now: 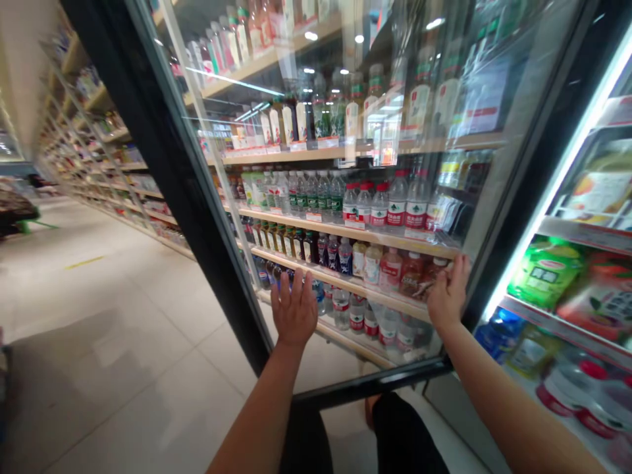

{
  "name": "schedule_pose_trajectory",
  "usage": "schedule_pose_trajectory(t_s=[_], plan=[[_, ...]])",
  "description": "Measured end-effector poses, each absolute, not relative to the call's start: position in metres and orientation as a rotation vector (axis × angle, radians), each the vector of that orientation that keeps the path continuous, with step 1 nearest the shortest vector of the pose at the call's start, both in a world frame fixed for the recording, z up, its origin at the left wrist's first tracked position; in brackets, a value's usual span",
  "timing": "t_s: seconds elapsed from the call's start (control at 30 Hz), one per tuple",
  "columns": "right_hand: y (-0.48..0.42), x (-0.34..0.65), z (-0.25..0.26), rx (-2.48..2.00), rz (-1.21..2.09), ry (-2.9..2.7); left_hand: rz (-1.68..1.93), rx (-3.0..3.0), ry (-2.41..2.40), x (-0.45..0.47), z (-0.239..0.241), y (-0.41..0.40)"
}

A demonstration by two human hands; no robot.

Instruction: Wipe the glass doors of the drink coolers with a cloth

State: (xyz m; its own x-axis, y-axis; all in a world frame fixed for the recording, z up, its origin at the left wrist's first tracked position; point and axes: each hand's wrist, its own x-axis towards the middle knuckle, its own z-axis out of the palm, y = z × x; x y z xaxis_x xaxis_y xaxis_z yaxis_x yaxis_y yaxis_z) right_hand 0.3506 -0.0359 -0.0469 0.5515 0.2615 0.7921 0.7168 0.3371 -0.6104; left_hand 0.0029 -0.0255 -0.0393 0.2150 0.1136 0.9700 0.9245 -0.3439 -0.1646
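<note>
A glass door [419, 39] with a black frame [197, 220] stands swung out in front of me, tilted in the view. My left hand [295, 313] is raised at the lower left of the pane, fingers spread, palm toward the glass. Close to the right side of the frame is my right hand [448, 293], its fingers partly bent and apart, with nothing visible in them. Whether either palm presses on the glass, I cannot tell. Through the pane show shelves of bottles, among them red-capped water bottles [397, 204].
On the right, a lit cooler holds a green bag [546, 273] and large red-capped bottles [575, 382]. Long store shelves [113, 131] run away at the left beside a pale tiled floor [133, 368]. My legs [402, 434] are just below the door's bottom bar.
</note>
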Motion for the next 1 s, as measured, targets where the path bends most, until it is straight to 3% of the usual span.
schedule_pose_trajectory(t_s=[0.27, 1.0], plan=[[-0.029, 0.346, 0.021, -1.125, -0.551, -1.117, -1.234, -1.64, -0.971, 0.005, -0.035, -0.028], [-0.051, 0.227, 0.006, -0.927, -0.665, -1.699, -1.204, -1.658, -0.986, 0.005, -0.037, -0.03]])
